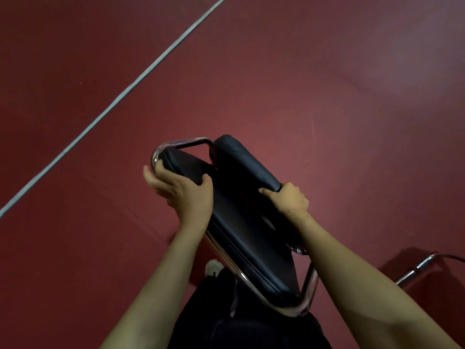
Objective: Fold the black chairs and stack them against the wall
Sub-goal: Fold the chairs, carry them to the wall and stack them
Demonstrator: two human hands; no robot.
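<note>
The chair (241,210) is held off the red floor (327,84) in front of the body, with both black pads brought close together and the chrome frame (183,143) looping around their far end. The left hand (183,190) is closed over the edge of the left pad (183,163), thumb on the inner side and fingers spread on the outer side; the right hand (289,199) is wrapped tightly around the corner of the right pad (246,157). The step in hand is judged to be the final closing of the fold, with the carry to the wall to follow. The pads are best pressed together evenly from both sides, so that the frame is not twisted and the hinge near the lower tube (308,280) is not forced. Thumbs are to be kept clear of the narrowing gap between the pads, where pinching is likely. Once the fold is flat, a grip on the metal tube is advised, since padded covers may slip or give under load. A second chrome leg (417,268) is seen at the lower right, so the load is to be swung clear of it. The wall is not in view; a white line (120,95) crosses the floor to the left.
</note>
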